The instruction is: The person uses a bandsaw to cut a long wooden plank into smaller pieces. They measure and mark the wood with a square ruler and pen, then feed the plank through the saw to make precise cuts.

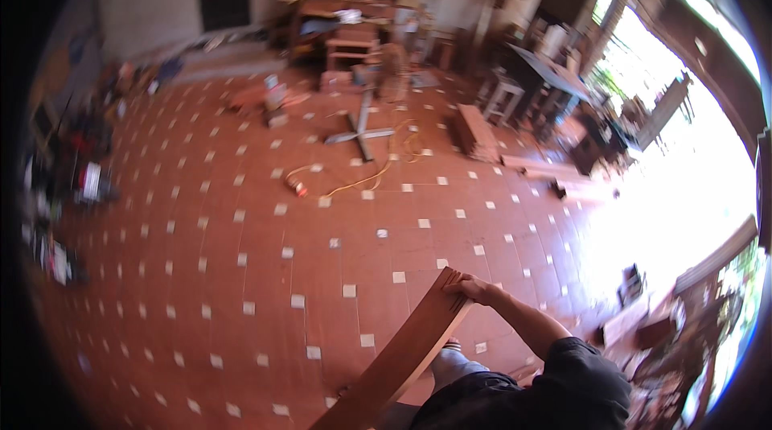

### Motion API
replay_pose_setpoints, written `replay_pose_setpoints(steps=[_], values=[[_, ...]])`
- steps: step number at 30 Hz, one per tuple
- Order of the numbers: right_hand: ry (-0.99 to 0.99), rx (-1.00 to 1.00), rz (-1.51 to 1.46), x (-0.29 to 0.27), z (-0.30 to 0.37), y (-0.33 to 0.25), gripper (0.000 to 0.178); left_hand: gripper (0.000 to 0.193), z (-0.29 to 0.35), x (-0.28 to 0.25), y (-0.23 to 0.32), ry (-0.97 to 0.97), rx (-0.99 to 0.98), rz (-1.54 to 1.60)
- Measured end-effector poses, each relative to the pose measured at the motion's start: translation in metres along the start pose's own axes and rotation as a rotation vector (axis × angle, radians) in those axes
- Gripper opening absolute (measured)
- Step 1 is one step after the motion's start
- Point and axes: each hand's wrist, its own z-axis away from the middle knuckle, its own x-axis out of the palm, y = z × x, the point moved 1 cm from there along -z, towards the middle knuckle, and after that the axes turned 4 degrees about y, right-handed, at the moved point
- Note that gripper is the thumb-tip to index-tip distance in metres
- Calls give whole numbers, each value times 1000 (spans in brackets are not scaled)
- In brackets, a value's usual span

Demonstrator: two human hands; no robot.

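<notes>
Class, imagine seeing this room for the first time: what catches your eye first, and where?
Probably the bright opening at the right. Next, the long wooden piece at bottom centre, gripped near its upper end by the right hand. Then the yellow cord lying on the red tiled floor, mid-picture.

Open passage is afforded over the tiled floor (265, 257) left of and beyond the wooden board (410, 333), whose far end is held by the right hand (478, 291). Farther ahead, the way is interrupted by a yellow cord (352, 186) and a cross-shaped metal base (360, 135); rightward, by stacked timber (477, 136).
</notes>
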Motion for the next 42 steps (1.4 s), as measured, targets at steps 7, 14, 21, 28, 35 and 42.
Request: replay_pose_setpoints(steps=[7, 14, 21, 28, 35, 42], values=[[218, 62, 0, -160, 36, 76, 83, 74, 65, 156, -129, -233, -57, -301], [304, 120, -293, -372, 59, 147, 79, 74, 142, 260, -320, -367, -138, -498], [571, 138, -490, -543, 39, 204, 77, 73, 161, 326, -492, -448, -250, -515], [867, 233, -703, -673, 39, 231, 57, 73, 136, 433, -649, -612, -355, -452], [1157, 126, -1105, -769, 84, 275, 47, 73, 174, 562, -898, -764, -681, -314], [1451, 105, -1238, -826, 54, 317, 50, 90, 163, 648, -1169, -1393, -752, -546]])
